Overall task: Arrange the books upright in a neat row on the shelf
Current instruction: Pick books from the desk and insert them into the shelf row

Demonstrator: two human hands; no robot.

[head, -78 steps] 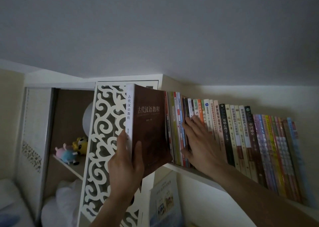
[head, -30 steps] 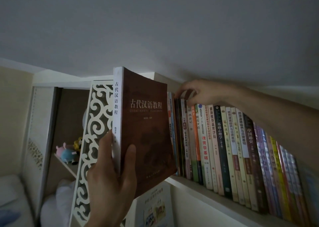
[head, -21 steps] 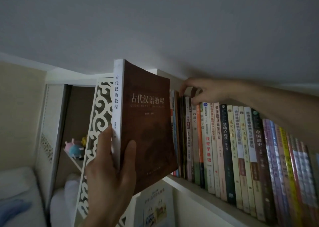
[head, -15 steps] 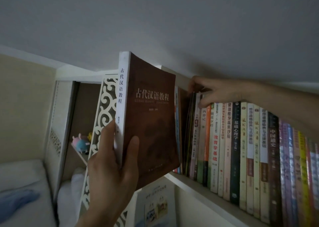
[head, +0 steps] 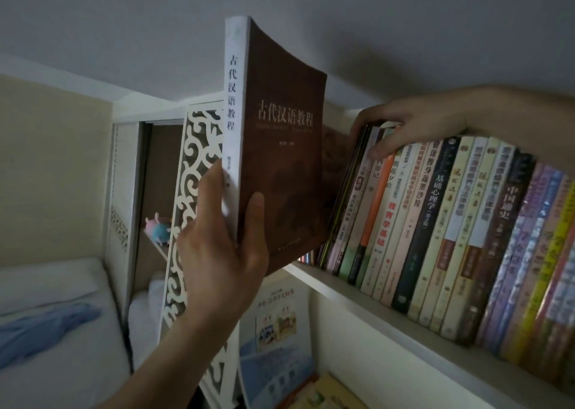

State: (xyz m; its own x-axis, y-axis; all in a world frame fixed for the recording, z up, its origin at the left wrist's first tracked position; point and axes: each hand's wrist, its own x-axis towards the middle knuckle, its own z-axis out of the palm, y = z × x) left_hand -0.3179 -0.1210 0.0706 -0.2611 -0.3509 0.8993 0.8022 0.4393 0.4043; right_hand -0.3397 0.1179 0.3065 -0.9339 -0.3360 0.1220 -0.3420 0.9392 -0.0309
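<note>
Up at the left end of the white wooden shelf (head: 351,296), the left hand (head: 217,250) grips a thick brown paperback with a white spine (head: 277,147) by its lower corner, upright, its far edge against the row of colourful upright books (head: 435,222). The right hand (head: 410,125) curls over the tops of the row's leftmost thin books, fingers (head: 381,149) pinching them and tilting them rightward. A white scroll-cut panel (head: 199,172) stands just left.
</note>
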